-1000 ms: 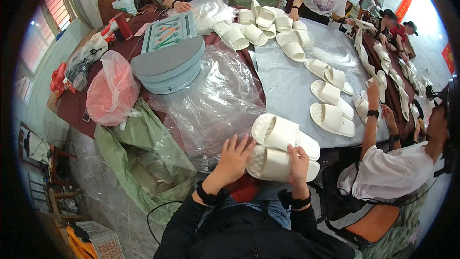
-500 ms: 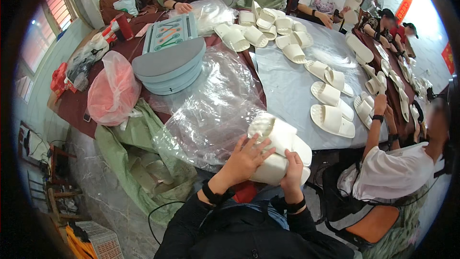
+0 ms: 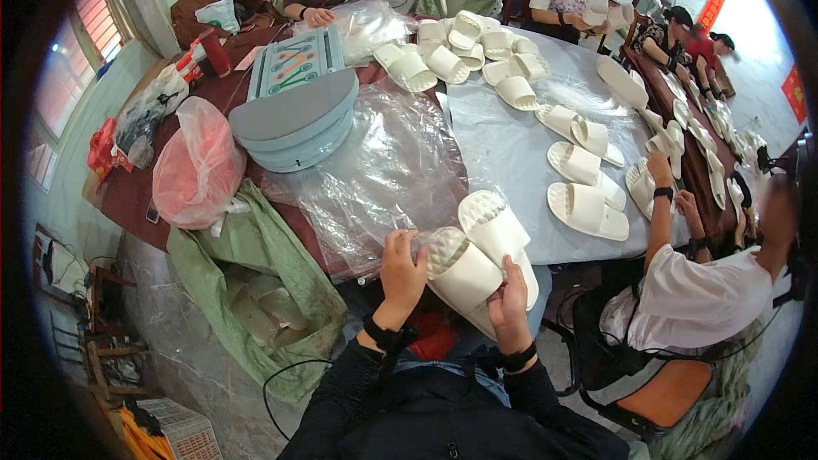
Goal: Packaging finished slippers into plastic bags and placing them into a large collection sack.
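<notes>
A pair of white slide slippers is held in front of me. One slipper lies partly beside and over the other slipper, with their bumpy insoles facing up. My right hand grips the pair from the near right, its thumb on the strap side and the other fingers hidden beneath. At the left edge of the nearer slipper is my left hand, fingers curled against it. A clear plastic sheet covers the table just beyond my hands.
More white slippers stand on the grey-covered table to the right and beyond. To the left are grey-blue folding boards, a pink bag and an open green sack. A co-worker in white sits at the right; others work across the table.
My left hand has drawn back left from on top of the slippers to their edge. The two slippers have fanned apart and turned. Across the table, a co-worker has lifted a slipper.
</notes>
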`<state>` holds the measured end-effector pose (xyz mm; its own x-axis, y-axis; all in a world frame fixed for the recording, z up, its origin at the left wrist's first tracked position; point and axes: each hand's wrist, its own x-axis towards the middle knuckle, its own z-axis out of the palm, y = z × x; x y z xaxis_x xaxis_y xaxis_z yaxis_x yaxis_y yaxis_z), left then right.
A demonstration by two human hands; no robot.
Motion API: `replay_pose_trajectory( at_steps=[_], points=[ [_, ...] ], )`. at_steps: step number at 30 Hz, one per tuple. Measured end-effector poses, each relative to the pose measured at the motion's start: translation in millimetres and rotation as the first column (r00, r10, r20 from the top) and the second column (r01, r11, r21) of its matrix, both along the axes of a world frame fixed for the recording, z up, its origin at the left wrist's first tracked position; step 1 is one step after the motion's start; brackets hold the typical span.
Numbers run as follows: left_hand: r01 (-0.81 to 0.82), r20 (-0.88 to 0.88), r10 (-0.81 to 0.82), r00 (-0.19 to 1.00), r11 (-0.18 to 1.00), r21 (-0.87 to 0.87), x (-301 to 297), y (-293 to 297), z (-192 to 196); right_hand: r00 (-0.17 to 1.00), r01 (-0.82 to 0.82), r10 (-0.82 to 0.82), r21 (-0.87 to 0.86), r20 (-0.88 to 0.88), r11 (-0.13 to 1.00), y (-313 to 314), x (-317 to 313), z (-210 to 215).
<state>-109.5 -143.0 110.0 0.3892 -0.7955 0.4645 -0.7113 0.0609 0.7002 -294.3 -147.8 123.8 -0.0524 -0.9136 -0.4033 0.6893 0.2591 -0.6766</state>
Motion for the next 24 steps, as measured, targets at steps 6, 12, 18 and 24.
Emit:
replay_pose_trajectory(
  at_steps=[6, 12, 18, 24],
  points=[
    [0.003, -0.200, 0.040, 0.979, 0.978, 0.210, 11, 6, 1, 1.000, 0.017, -0.017, 0.005, -0.026, 1.000, -3, 3, 6],
    [0.017, -0.776, -0.031, 0.629, 1.000, -0.026, 19, 5, 0, 0.998, -0.035, 0.036, 0.023, -0.042, 0.999, -4, -6, 2],
    [-0.059, -0.128, 0.062, 0.990, 0.998, 0.029, 29, 10, -1, 0.995, -0.098, 0.098, -0.003, 0.031, 0.995, -9, -16, 11],
    [0.051, 0.160, -0.071, 0.985, 0.991, 0.123, 22, 12, -1, 0.997, -0.042, 0.039, 0.042, 0.059, 0.998, -14, -1, 2]
  ],
)
